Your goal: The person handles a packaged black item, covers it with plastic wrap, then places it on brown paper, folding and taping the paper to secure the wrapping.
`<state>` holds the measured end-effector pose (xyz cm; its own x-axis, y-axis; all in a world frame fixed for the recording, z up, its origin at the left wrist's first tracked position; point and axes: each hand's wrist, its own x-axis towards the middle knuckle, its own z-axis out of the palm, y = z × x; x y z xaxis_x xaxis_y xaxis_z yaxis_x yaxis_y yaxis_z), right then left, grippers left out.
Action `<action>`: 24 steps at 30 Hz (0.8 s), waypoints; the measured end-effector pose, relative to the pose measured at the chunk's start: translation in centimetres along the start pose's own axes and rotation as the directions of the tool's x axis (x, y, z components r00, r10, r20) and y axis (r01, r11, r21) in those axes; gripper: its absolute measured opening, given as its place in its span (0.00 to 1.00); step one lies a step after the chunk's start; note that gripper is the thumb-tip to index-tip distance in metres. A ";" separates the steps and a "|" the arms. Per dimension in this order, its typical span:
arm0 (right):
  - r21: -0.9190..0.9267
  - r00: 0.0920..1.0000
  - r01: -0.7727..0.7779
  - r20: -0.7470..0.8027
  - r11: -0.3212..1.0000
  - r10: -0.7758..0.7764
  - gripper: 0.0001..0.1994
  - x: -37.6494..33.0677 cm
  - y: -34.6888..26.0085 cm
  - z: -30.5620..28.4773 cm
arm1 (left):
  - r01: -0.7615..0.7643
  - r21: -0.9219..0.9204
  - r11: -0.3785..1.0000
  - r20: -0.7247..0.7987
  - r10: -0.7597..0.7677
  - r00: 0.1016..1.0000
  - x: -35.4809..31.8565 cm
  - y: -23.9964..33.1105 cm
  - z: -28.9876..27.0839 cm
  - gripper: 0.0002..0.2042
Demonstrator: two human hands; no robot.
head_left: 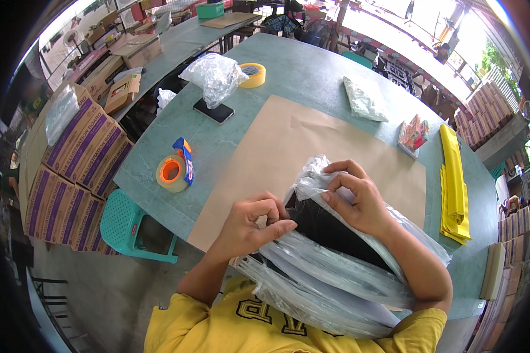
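Observation:
Several clear plastic bags (330, 273) lie in a loose, overlapping pile against my body at the near edge of the table. A smooth black sheet or panel (330, 226) shows inside the uppermost one. My right hand (359, 200) pinches the bunched far end of that bag between thumb and fingers. To its left, my left hand (250, 226) is closed, thumb and curled fingers pinching the bag's edge beside the black piece. What exactly sits between the left fingertips is partly hidden. Under the bags is a large brown paper or cardboard sheet (300, 132).
On the green table (312, 59) are a tape dispenser (175, 170), phone (214, 110), yellow tape roll (252, 75), crumpled plastic (215, 76), plastic packet (364, 100), small red-and-clear box (413, 135) and folded yellow material (453, 182). A teal stool (121, 220) and stacked cartons (70, 153) stand left.

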<state>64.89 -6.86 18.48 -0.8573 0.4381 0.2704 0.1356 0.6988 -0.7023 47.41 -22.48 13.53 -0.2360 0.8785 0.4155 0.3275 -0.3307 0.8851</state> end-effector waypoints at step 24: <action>-0.061 0.974 0.173 0.160 0.983 -0.162 0.07 0.1 -0.1 -0.5 | 0.384 -0.295 0.875 0.154 -0.353 0.923 0.2 0.5 0.3 0.26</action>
<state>65.03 -6.63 18.91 -0.9362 0.2234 0.2714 0.0152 0.7971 -0.6036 47.82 -22.34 14.04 -0.1922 0.9806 0.0386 -0.0744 -0.0538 0.9958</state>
